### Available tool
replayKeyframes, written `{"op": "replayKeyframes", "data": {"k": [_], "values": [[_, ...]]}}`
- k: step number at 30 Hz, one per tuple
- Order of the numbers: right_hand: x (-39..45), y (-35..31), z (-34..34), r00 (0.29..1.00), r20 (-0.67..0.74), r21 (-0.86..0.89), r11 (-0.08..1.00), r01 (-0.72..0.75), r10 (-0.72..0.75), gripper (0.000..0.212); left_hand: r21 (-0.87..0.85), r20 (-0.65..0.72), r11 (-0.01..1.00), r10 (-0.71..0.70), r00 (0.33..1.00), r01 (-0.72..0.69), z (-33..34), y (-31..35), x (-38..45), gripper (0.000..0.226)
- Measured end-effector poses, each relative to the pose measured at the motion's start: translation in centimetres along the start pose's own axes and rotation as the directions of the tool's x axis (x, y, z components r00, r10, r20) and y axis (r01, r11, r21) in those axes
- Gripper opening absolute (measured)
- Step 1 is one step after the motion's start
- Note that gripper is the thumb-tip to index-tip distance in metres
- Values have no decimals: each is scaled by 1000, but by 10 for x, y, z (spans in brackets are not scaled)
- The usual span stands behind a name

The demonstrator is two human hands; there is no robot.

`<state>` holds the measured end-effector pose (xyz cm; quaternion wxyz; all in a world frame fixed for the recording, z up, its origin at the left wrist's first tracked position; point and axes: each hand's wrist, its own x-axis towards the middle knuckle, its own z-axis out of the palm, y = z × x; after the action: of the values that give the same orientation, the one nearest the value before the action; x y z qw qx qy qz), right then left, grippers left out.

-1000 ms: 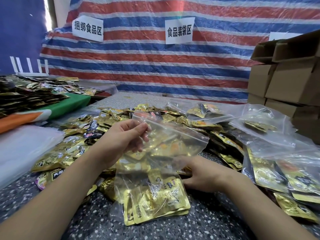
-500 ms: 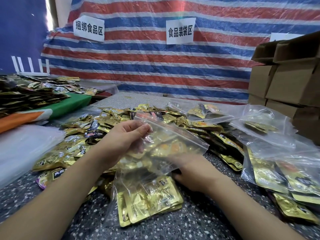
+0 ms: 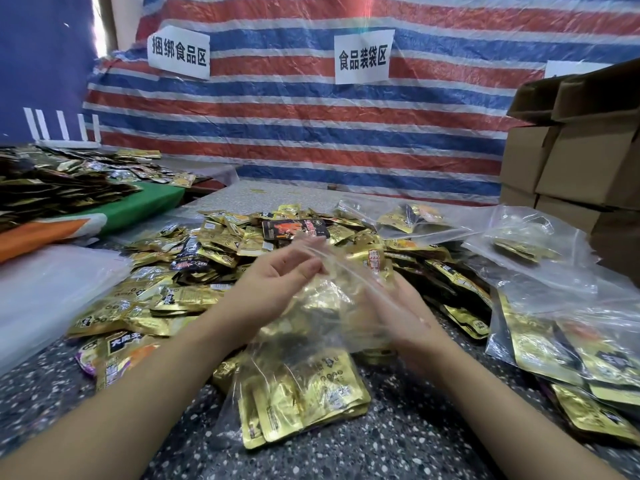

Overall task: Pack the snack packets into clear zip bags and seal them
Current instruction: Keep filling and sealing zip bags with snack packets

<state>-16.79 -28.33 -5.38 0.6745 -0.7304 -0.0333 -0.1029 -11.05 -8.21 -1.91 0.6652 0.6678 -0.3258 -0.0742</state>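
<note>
At six o'clock, a stack of gold snack packets point(image 3: 304, 400) is sitting in the bottom of a clear zip bag point(image 3: 311, 334) on the speckled surface point(image 3: 415, 441). The left hand point(image 3: 277, 289) is pinching the bag's top edge, its grip narrowed to thumb and fingertips. The right hand point(image 3: 398, 320), blurred, is lying behind the film at three o'clock; its grip cannot be told. At twelve o'clock, loose packets point(image 3: 225, 244) are lying heaped.
</note>
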Motion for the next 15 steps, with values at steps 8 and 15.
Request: {"op": "replayKeyframes", "data": {"k": [8, 15], "values": [[-13, -8, 5, 975, 160, -173, 968, 180, -153, 44, 106, 32, 992, 57, 998, -61, 9, -4, -1, 20], [-15, -19, 0, 992, 119, -207, 975, 76, -52, 38, 194, -21, 980, 57, 998, -52, 6, -7, -2, 17]]}}
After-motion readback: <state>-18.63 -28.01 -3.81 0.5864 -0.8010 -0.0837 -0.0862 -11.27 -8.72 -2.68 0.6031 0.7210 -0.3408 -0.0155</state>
